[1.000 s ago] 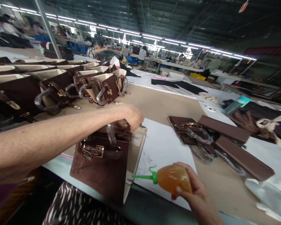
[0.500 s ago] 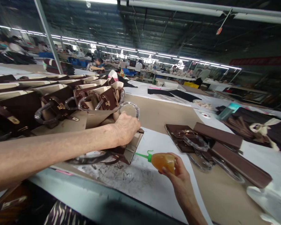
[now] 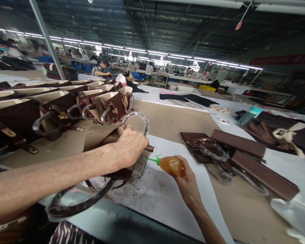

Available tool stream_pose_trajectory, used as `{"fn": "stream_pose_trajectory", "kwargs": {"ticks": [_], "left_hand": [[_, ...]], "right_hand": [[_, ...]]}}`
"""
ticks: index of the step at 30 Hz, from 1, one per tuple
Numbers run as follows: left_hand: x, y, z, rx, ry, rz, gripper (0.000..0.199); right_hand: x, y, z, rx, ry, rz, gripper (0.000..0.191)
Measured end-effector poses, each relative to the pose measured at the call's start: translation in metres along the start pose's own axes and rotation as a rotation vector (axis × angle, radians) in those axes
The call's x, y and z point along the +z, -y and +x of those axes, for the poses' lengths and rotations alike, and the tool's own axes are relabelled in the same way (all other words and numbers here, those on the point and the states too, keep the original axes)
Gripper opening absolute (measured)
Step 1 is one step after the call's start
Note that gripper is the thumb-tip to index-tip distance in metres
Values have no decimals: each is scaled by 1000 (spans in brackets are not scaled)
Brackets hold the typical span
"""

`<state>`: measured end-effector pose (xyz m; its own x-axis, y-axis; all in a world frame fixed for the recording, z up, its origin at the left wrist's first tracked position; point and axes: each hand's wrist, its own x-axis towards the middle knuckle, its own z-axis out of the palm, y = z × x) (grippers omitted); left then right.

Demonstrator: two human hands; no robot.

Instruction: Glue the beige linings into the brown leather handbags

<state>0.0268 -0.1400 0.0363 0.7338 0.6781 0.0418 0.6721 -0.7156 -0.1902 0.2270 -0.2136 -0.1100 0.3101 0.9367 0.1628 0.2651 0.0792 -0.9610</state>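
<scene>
My left hand (image 3: 132,145) is closed on the upper edge of a brown handbag (image 3: 125,173), which lies tilted on the table. One plastic-wrapped handle (image 3: 142,120) of this bag arches behind the hand, and another handle (image 3: 83,201) hangs over the table's front edge. In my right hand (image 3: 186,179) is a squeeze bottle (image 3: 171,165) of amber liquid with a green nozzle. The nozzle tip points left at the bag's side edge; whether it touches cannot be made out. My left fingertips are hidden behind the hand.
Rows of brown handbags (image 3: 56,105) stand at the left. To the right lie a flat bag piece (image 3: 193,144), brown panels (image 3: 264,174) and crumpled clear plastic (image 3: 295,213). A teal-lidded bottle (image 3: 249,117) rests farther back. Several people work in the background.
The handbag has tipped, and its near handle has swung down and left over the table edge. My right hand and the bottle have moved slightly up and left.
</scene>
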Motion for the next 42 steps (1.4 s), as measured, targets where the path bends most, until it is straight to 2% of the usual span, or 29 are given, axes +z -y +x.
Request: {"fn": "stream_pose_trajectory", "kwargs": {"ticks": [5, 10, 13, 19, 23, 28, 36, 42], "left_hand": [[11, -1, -3, -28, -6, 70, 11], [21, -3, -11, -42, 20, 113, 15], [23, -5, -17, -64, 59, 115, 16], [28, -10, -31, -44, 24, 125, 22], [26, -16, -40, -36, 97, 124, 29], [25, -22, -48, -81, 130, 102, 18], [28, -25, -54, -92, 105, 78, 12], [35, -26, -54, -98, 41, 88, 10]], "right_hand": [[0, -8, -1, 19, 41, -32, 49], [-2, -12, -2, 61, 99, -22, 47], [-3, -14, -3, 88, 128, -12, 47], [-7, -17, -7, 127, 189, 18, 45], [-9, -15, -10, 164, 210, 73, 45], [-7, -13, -11, 216, 198, 162, 44], [-3, -5, -19, 273, 175, 222, 42], [-6, -8, -24, 337, 189, 259, 40]]}}
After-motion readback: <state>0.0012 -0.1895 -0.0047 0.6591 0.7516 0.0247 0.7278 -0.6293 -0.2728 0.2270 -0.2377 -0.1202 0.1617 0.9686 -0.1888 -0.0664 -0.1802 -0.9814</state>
